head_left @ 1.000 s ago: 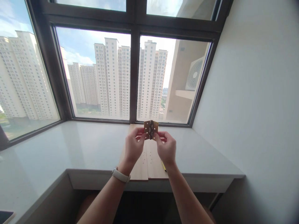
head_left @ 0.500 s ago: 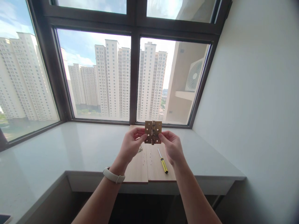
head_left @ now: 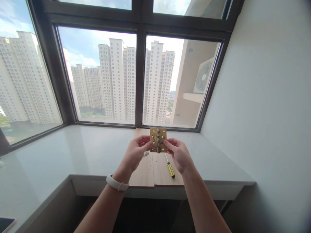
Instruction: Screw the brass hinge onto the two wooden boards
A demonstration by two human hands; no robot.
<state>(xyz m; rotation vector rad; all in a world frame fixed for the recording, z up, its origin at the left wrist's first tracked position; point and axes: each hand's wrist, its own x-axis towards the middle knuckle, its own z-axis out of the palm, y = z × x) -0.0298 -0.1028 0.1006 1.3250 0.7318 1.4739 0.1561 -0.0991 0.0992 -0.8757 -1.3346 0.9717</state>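
- On the left wrist, nearer to the person than the hinge, there is a pale band [head_left: 117,185]; it sits back from the fingers, so it does not disturb the grip.
- The left hand [head_left: 134,153] is almost closed and pinches the left edge of the hinge, with the thumb on the face toward the person.
- The right hand [head_left: 181,155] pinches the right edge of the hinge in the same narrow way. Probably this two-sided hold is for keeping the piece level and its middle uncovered.
- The hinge [head_left: 158,139], brass-coloured, is between the two hands, raised over the boards. Its two leaves are spread, so the knuckles and many of the holes can be seen well.
- Below the right side of the hinge lies a yellow and black screwdriver [head_left: 171,170]. Its handle is toward the person, which seems convenient for reaching.
- Under the hinge, the left board [head_left: 145,176] and right board [head_left: 165,181] lie side by side, so their small holes are along both sides of the seam.
- Below the left side of the hinge there are small metal pieces [head_left: 146,154], maybe screws, partly hidden by the hand.
- Around and beyond the hinge is the white countertop [head_left: 97,152], which supports the boards.
- Farthest behind the hinge stands the window frame [head_left: 140,81], with tall buildings [head_left: 116,74] outside.
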